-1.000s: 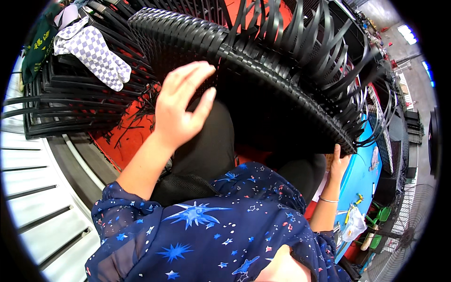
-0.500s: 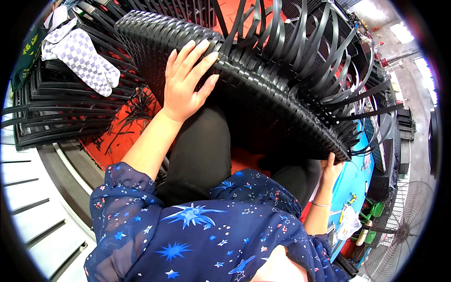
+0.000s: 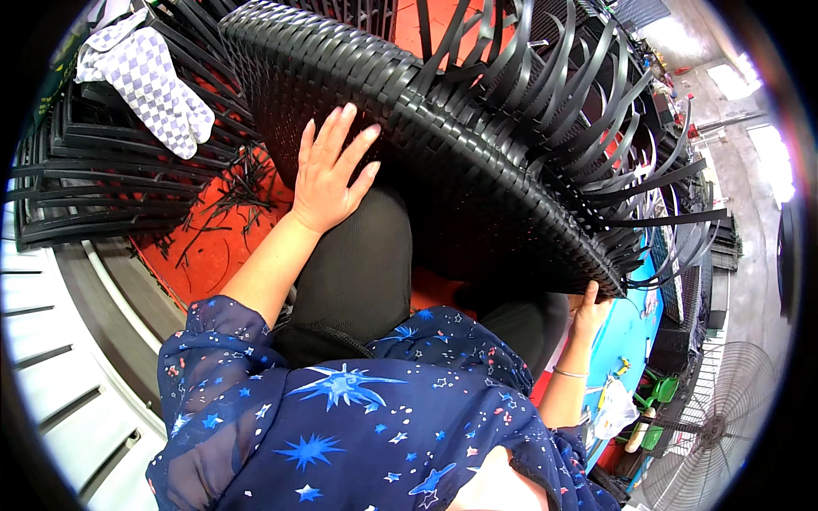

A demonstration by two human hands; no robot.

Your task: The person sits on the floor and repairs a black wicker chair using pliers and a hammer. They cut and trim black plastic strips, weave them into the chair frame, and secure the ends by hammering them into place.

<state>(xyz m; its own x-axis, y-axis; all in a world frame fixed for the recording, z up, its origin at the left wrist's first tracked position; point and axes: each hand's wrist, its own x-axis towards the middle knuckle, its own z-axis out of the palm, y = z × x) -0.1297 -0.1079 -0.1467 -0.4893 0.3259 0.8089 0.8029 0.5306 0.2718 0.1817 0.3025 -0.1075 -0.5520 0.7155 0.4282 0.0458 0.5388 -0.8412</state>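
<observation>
A large black woven panel of flat plastic strips leans tilted over my knees. Its thick braided edge runs from the upper left down to the right. Many loose black strips curl up from its far side. My left hand lies against the panel's near face, just below the braided edge, fingers spread and stretched out. At the panel's lower right corner, my right hand grips the edge, the thumb showing on the near side. The rest of its fingers are largely hidden.
Stacked black slatted frames stand at the left, with checkered gloves on top. Strip scraps lie on a red surface. To the right are a blue tabletop, a clear plastic bag and a large fan.
The panel has tipped so that more of its near face and woven edge shows. My left hand has slid down off the top edge onto the face. My right hand keeps the corner.
</observation>
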